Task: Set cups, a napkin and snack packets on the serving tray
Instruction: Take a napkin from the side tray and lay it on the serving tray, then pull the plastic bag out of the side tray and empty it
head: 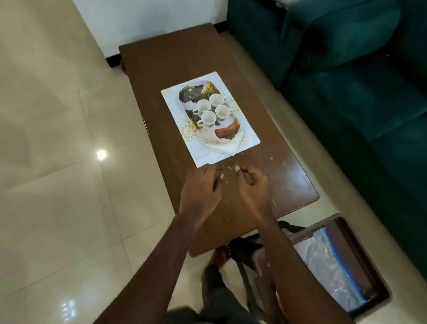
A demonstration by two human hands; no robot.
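A patterned oval serving tray (189, 93) lies on a white placemat (247, 136) in the middle of the brown coffee table (169, 56). Several white cups (212, 110) stand upright in a cluster on the tray. A folded white napkin (224, 146) sits at the tray's near end, partly under its rim. My left hand (200, 191) rests flat on the table just in front of the placemat, fingers apart, holding nothing. My right hand (253, 188) is beside it with fingers curled; whether it pinches anything is unclear. I see no snack packets on the tray.
Crumbs are scattered on the table near my hands. A teal sofa (366, 84) runs along the right. A brown stool or side table (340, 228) at lower right holds a clear zip bag (334, 268). Glossy tiled floor lies to the left.
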